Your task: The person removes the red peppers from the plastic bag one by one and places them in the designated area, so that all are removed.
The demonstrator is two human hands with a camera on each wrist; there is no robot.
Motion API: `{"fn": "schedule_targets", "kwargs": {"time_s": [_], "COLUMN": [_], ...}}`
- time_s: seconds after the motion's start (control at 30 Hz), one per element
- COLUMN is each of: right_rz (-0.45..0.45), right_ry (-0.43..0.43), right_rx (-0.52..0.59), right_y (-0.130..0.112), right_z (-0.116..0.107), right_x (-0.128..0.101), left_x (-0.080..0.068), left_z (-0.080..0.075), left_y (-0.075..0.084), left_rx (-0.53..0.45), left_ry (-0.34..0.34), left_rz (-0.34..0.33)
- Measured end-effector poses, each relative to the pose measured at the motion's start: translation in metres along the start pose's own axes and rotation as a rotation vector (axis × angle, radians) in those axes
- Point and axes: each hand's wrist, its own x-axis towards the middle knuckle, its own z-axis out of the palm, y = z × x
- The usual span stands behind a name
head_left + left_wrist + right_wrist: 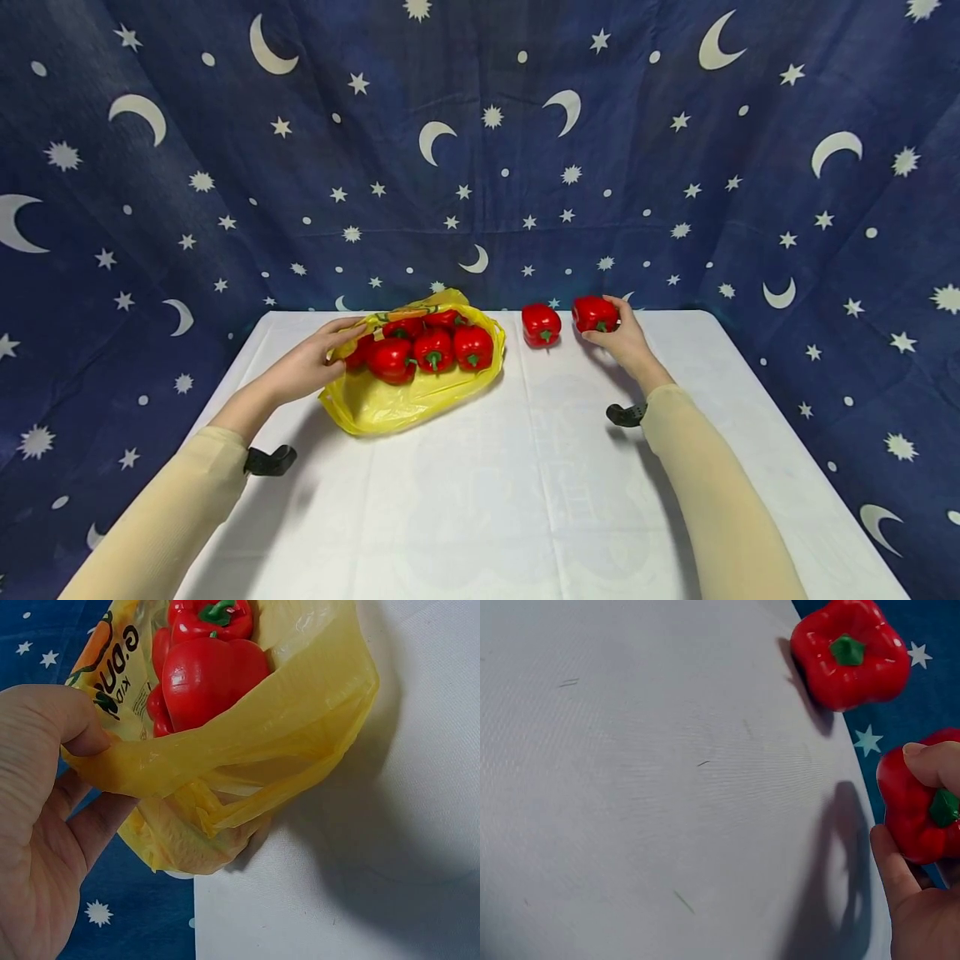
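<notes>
A yellow plastic bag [397, 400] lies open on the white table [525, 483], with several red bell peppers [431, 346] inside. My left hand [318, 362] pinches the bag's rim [142, 761] between thumb and fingers at its left side. At the table's far edge my right hand [618, 333] grips one red pepper [595, 313], also the red pepper [915, 806] in the right wrist view. Another red pepper [541, 324] sits alone on the table just left of it, the loose pepper [849, 652] with its green stem showing.
A dark blue cloth with white moons and stars [480, 150] hangs behind and around the table. Bare white tablecloth stretches across the near half, between my two forearms.
</notes>
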Motion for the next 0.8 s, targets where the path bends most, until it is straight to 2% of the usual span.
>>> {"fn": "schedule_targets", "kwargs": {"time_s": [0.23, 0.53, 0.8], "right_rz": [0.016, 0.019, 0.004], "right_ry": [0.002, -0.007, -0.009], "right_rx": [0.022, -0.052, -0.068], "right_y": [0.006, 0.009, 0.01], "right_z": [0.008, 0.011, 0.014], "right_x": [0.001, 0.001, 0.002], "left_x": [0.0, -0.001, -0.001], "left_z": [0.0, 0.0, -0.001], "left_y": [0.0, 0.0, 0.001], "left_rx": [-0.001, -0.006, -0.009], "left_ry": [-0.001, -0.002, -0.006], "left_rz": [-0.005, 0.006, -0.007]}}
